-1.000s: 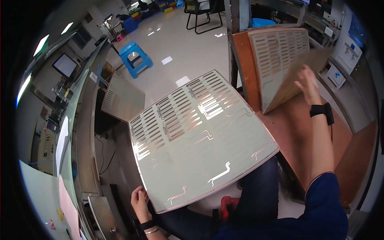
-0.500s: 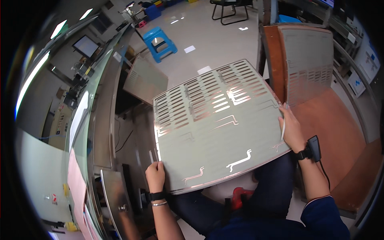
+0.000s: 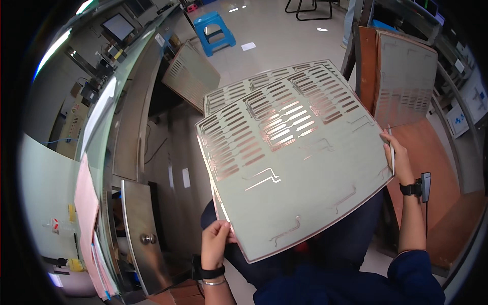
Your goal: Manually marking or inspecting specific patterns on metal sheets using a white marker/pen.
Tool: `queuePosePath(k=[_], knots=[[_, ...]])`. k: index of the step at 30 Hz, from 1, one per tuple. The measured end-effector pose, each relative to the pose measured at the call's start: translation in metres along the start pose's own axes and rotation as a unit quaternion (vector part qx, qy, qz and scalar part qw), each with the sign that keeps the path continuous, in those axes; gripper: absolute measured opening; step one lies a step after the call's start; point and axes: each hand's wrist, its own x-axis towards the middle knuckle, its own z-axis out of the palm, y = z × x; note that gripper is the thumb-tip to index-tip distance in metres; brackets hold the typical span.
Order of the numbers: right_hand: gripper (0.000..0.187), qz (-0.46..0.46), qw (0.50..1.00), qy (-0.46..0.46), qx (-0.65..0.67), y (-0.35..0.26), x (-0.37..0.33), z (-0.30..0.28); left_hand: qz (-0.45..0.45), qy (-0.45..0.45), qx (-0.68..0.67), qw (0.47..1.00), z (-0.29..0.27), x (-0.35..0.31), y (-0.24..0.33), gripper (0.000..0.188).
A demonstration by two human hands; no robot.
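A large grey-green circuit board panel (image 3: 300, 178) with rows of copper strips lies tilted over my lap. Behind its far edge, a second, similar panel (image 3: 223, 96) sticks out from underneath. The near left edge of the top panel is pinched by my left hand (image 3: 215, 244), thumb over it. On the opposite side, my right hand (image 3: 400, 157) grips the right edge. A thin white pen-like stick (image 3: 391, 147) is also held in my right hand, alongside the edge. Both wrists wear black straps.
More panels lean on a brown board (image 3: 368, 76) at the right; another panel (image 3: 195, 71) stands at the far left. A glass-topped bench (image 3: 109, 96) with an open metal cabinet door (image 3: 145, 236) runs along the left. A blue stool (image 3: 214, 33) stands beyond.
The top panel has come nearer and turned, sliding off the one beneath, whose far edge now shows. Both hands moved with it, the left slightly right and lower.
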Motion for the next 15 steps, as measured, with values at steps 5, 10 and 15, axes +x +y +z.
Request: queuePosePath(k=[5,10,15], knots=[[0.030,0.000,1.000,-0.018,-0.023,0.003,-0.016,-0.011,-0.049,0.016,-0.075,0.996,0.013,-0.025,-0.031,0.028],[0.035,-0.033,0.993,0.097,-0.061,-0.029,-0.033,-0.002,-0.051,0.090,-0.316,0.943,0.054,-0.034,-0.023,0.033],[0.031,-0.043,0.993,-0.044,0.101,-0.097,-0.061,0.003,0.043,0.128,-0.238,0.962,0.039,-0.016,-0.025,0.030]])
